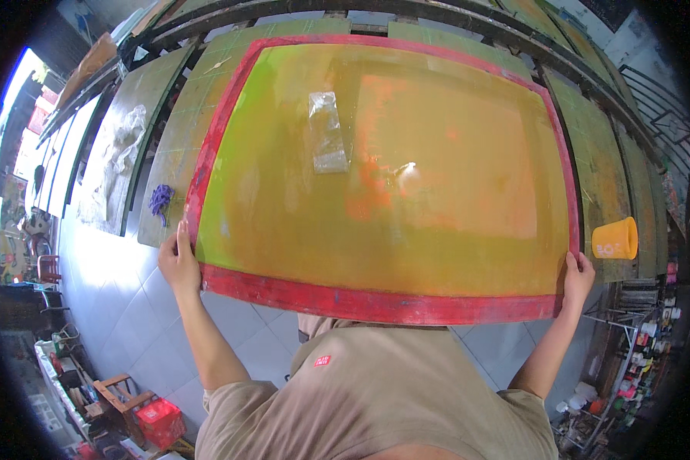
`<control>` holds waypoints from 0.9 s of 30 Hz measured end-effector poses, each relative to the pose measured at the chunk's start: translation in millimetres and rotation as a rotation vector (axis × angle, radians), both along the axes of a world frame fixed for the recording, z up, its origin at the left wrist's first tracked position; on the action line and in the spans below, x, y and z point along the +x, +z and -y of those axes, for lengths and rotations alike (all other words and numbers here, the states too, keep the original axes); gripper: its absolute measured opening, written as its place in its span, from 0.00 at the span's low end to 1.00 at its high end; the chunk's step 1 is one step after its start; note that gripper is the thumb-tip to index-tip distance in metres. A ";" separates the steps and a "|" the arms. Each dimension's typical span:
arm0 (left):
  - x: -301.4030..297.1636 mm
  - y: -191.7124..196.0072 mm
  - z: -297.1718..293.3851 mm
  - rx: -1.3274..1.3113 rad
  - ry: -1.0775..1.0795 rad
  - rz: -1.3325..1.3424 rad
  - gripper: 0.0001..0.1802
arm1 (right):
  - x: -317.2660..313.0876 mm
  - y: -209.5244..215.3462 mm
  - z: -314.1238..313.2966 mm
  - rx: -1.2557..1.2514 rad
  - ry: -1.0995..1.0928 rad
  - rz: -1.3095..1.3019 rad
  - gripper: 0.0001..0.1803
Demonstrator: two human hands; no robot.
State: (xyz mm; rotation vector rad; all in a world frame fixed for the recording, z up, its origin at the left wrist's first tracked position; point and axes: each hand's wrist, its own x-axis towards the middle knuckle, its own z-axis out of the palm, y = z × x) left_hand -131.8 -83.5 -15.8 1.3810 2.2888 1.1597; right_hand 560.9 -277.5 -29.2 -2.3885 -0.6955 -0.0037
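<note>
A large screen-printing frame (pixel 383 307) with a red border spans the space in front of me. Its mesh (pixel 276 222) is yellow-green, with a paler orange rectangle towards the right. My left hand (pixel 179 263) grips the near left corner, fingers wrapped at the red edge. At the near right corner my right hand (pixel 579 277) is closed on the border, the thumb on the near side. A transparent strip of tape or film (pixel 328 134) lies on the mesh left of the middle. The frame's far part is over long green boards.
Left of the frame, a crumpled purple cloth (pixel 161 201) rests on a green board (pixel 178 138). Crumpled plastic film (pixel 124 142) covers another board. An orange cup (pixel 615 238) lies on its side at the right. Low on the left stands a red box (pixel 161 420); a rack with bottles (pixel 629 376) is on the right.
</note>
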 end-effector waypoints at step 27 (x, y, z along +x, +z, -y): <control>57.2 -3.5 -226.1 -0.091 -0.689 -0.386 0.37 | -334.7 35.2 -356.5 -0.023 1.388 0.375 0.32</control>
